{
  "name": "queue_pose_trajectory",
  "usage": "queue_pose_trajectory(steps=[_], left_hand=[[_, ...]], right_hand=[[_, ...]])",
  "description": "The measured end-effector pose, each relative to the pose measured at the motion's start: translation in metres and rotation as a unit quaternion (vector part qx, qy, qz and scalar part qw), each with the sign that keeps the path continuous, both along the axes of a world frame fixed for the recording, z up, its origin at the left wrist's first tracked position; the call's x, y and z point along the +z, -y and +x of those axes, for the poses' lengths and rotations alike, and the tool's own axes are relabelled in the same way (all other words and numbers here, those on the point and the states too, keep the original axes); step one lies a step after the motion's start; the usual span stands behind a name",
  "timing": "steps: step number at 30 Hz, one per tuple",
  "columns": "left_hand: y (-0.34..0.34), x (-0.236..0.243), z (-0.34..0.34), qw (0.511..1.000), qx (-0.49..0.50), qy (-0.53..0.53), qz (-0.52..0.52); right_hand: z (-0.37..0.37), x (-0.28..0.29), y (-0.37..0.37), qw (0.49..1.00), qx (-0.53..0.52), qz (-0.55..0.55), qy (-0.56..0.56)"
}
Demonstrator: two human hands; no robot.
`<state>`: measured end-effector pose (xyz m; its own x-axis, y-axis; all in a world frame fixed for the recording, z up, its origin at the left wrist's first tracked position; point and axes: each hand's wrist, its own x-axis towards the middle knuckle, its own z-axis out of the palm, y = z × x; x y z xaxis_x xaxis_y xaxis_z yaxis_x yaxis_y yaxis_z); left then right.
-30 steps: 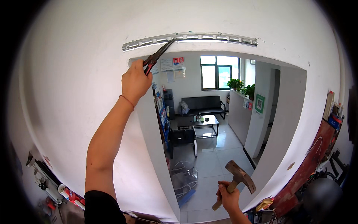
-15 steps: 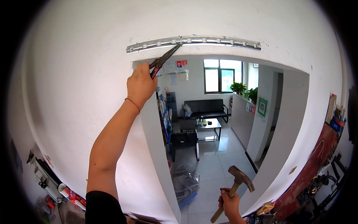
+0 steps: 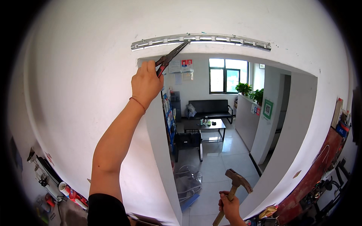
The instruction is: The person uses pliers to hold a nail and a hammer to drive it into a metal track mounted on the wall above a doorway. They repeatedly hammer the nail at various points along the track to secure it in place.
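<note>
Raised against the wall, my left hand [image 3: 145, 82] is closed round the handles of a pair of long-nose pliers [image 3: 171, 55]. The pliers' tips meet a small nail or screw head at the lower edge of a slotted metal rail [image 3: 226, 38], left of its middle. That rail runs level along the wall above a doorway. Low in front of the opening, my right hand [image 3: 230, 206] grips a claw hammer [image 3: 237, 182] by its wooden handle, head upward. The hammer is well apart from the rail.
Through the doorway stand a black bench [image 3: 208, 108], a low table [image 3: 205, 124] and a black chair [image 3: 189, 142]. Clear plastic [image 3: 187, 180] lies on the floor at the opening's left. A red board [image 3: 305, 177] and tools crowd the right side.
The view has shifted slightly, so the rail and doorway sit a little further right. The hammer has moved slightly left against the room behind. The pliers' tips stay at the rail.
</note>
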<state>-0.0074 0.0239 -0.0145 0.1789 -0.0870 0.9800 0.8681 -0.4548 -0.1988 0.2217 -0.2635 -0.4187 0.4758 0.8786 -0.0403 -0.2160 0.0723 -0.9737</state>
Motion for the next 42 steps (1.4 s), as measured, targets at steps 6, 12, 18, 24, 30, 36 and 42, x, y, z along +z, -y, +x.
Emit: queue_pose_trajectory(steps=[6,12,18,24,30,36,42], left_hand=[[-0.004,-0.001,0.000,1.000,0.002,0.004,0.011],[-0.006,0.000,0.000,1.000,0.000,0.001,0.013],[-0.004,0.000,0.002,1.000,0.009,-0.002,0.015],[-0.008,-0.002,0.000,0.999,0.015,-0.006,0.029],[-0.006,-0.001,0.002,1.000,0.007,0.006,0.020],[-0.007,-0.004,0.007,1.000,0.023,0.011,0.013],[-0.004,-0.005,0.007,0.999,0.042,0.015,0.018]], right_hand=[[-0.001,-0.003,-0.001,1.000,0.007,-0.009,0.006],[-0.001,-0.002,-0.003,1.000,0.008,-0.021,-0.008],[-0.002,-0.004,-0.003,1.000,0.019,-0.018,-0.007],[0.000,-0.009,-0.007,0.999,0.030,-0.013,0.003],[0.007,0.014,-0.022,0.999,0.033,-0.003,0.033],[0.004,0.029,-0.028,0.999,0.046,0.010,0.027],[0.001,0.029,-0.035,0.997,0.068,-0.002,0.037]])
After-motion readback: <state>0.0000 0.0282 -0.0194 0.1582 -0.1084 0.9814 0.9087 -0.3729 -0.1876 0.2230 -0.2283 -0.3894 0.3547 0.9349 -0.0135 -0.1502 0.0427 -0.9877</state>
